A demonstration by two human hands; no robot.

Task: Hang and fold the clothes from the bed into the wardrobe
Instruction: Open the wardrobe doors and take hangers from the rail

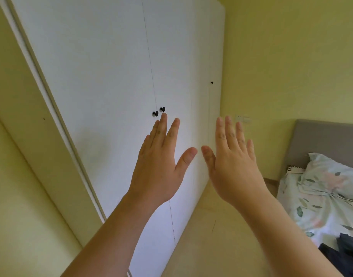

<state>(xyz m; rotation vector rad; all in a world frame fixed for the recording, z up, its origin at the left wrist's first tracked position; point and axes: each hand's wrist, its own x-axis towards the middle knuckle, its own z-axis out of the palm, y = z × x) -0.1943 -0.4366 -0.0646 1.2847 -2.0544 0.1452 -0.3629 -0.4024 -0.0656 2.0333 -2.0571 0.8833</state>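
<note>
The white wardrobe fills the left and middle of the view, with every door closed. The bed, under a leaf-patterned cover, sits at the right below a grey headboard. Dark clothes lie heaped at the bed's near edge, partly cut off by the frame. The left hand and right hand are raised side by side before the doors, fingers straight and spread wide, holding nothing; whether they touch the doors I cannot tell. The left fingertips sit just below the black knobs. By my judgement the task has barely begun: the doors need opening, and the clothes wait to be hung or folded
</note>
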